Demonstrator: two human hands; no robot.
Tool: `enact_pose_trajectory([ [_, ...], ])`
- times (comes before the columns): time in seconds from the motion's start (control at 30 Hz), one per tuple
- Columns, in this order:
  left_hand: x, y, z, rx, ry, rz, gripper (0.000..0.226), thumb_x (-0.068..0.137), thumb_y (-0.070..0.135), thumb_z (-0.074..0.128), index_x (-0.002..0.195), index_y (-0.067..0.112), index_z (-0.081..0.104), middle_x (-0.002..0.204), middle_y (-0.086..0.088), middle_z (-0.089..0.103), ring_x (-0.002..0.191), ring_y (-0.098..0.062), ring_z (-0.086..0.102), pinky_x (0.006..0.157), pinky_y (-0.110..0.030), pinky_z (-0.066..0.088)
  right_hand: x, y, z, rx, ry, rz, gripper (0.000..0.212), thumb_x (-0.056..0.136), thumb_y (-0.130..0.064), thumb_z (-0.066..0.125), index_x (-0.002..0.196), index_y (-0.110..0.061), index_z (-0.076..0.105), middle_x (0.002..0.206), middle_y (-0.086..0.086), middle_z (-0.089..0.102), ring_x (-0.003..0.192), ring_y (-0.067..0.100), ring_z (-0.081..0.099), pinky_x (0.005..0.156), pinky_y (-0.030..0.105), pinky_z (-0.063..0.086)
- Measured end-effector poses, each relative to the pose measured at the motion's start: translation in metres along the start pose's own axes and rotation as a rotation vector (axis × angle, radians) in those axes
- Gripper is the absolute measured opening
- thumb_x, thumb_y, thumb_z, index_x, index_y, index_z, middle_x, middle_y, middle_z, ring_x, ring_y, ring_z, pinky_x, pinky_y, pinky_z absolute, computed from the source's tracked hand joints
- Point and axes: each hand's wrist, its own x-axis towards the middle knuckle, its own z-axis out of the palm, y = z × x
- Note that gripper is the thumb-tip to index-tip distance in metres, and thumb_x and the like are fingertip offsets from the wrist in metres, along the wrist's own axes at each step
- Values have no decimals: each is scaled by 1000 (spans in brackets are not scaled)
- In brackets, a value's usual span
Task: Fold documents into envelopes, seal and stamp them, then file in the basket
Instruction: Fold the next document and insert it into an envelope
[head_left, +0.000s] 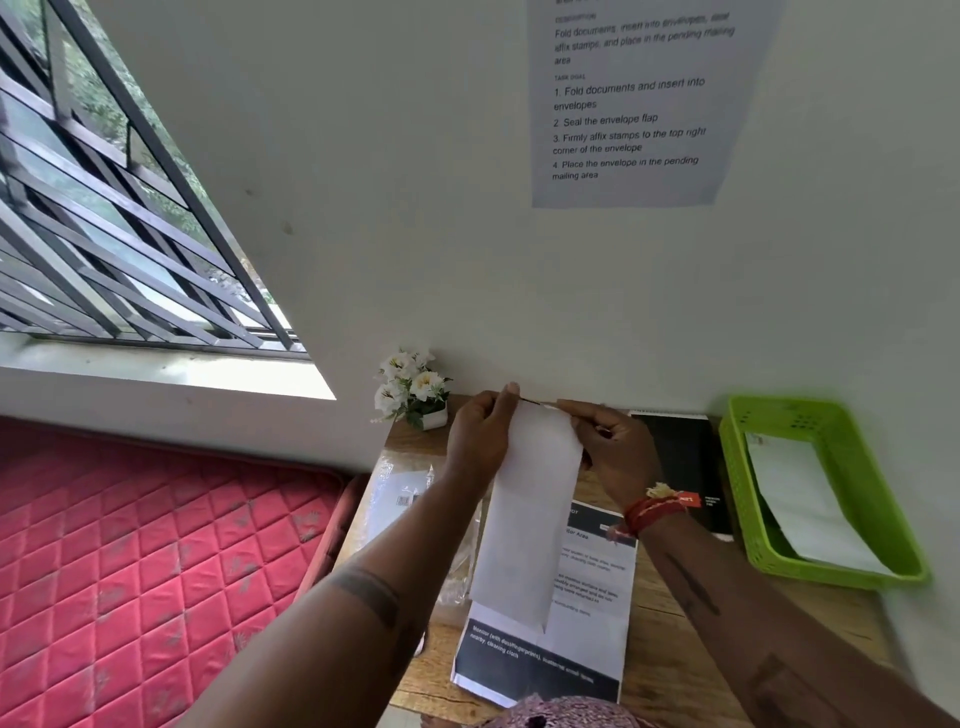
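**A:** Where was the envelope when you stopped there?

**B:** You had the white envelope lifted off the wooden desk, held lengthwise away from you, its far end up near the wall. Your left hand pinched that far end from the left, thumb raised and fingers curled behind the paper. Your right hand gripped the same end from the right, fingers curled in at the edge.

**A:** And under it?

**B:** The printed documents lay flat on the desk directly below, dark bands across the sheet, the near edge close to you. The envelope's near end hung over them; you couldn't tell if it touched.

**A:** The basket?

**B:** The green basket sat at the right end of the desk against the wall, with a white envelope in the basket leaning inside it. A black folder lay between your right hand and the basket. A clear plastic packet was left of the envelope, and a small pot of white flowers stood at the desk's far left corner.
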Motion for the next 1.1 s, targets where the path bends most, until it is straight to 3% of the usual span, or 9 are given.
enact_pose_trajectory([
  [0.07, -2, -5, 1, 55, -25, 14, 47, 93, 59, 65, 76, 15, 68, 69, 9, 64, 66, -11, 59, 64, -33, 46, -1, 3, 0, -11, 8, 7, 28, 100, -11, 61, 107, -30, 80, 99, -9, 78, 85, 19, 73, 63, 32, 61],
  [0.17, -1, -8, 1, 128, -21, 7, 22, 96, 40, 69, 89, 20, 75, 85, 4, 75, 82, -18, 70, 78, -42, 57, -1, 6, 1, -43, 9, 16, 28, 98, -8, 60, 108, -25, 80, 99, -7, 78, 85, 28, 72, 67, 39, 63],
  [0.3, 2, -6, 0, 171, 4, 2, 16, 97, 35, 67, 92, 22, 75, 86, 5, 75, 85, -20, 70, 81, -45, 59, -1, 3, 3, 29, -29, 77, 20, 99, -15, 62, 110, -14, 78, 105, 5, 76, 97, 35, 70, 84, 50, 61],
  [0.43, 1, -1, 0, 135, -48, 8, 14, 95, 36, 70, 91, 24, 75, 87, 4, 76, 87, -23, 72, 81, -49, 60, 1, -3, 5, 24, -58, 96, 20, 93, -15, 72, 111, -7, 74, 104, 16, 74, 100, 38, 69, 85, 52, 61],
  [0.53, -1, 1, 2, 119, -117, 0, 12, 91, 37, 75, 91, 25, 74, 88, 4, 77, 87, -22, 74, 79, -48, 61, 2, -5, 5, -2, -62, 104, 21, 90, -14, 75, 109, -5, 74, 102, 13, 76, 97, 34, 71, 84, 47, 62],
  [0.67, -2, 0, 2, 92, -205, 2, 12, 89, 40, 78, 90, 28, 77, 88, 6, 78, 80, -12, 75, 70, -34, 62, 0, -7, 3, 19, -86, 129, 16, 89, -19, 78, 101, -9, 76, 96, 7, 77, 90, 24, 71, 78, 37, 61],
  [0.8, -6, 2, 3, 113, -230, 11, 8, 90, 41, 78, 85, 35, 77, 87, 8, 77, 76, -7, 73, 61, -20, 56, -2, -7, 2, 23, -88, 149, 16, 87, -24, 79, 96, -10, 77, 94, 7, 77, 88, 22, 71, 79, 38, 60],
  [1.03, 2, 4, 5, 130, -215, -22, 13, 93, 34, 76, 81, 30, 79, 82, 8, 76, 79, -11, 68, 73, -34, 58, 4, -2, -6, -8, -72, 177, 12, 89, -18, 77, 99, -12, 78, 94, 3, 77, 84, 16, 69, 68, 24, 55],
  [1.1, 4, 4, 4, 148, -220, -27, 15, 95, 34, 74, 81, 30, 79, 83, 9, 76, 81, -12, 68, 79, -39, 58, 6, 2, -12, 15, -77, 173, 12, 89, -13, 77, 100, -13, 79, 96, 1, 78, 89, 18, 71, 75, 27, 57],
])
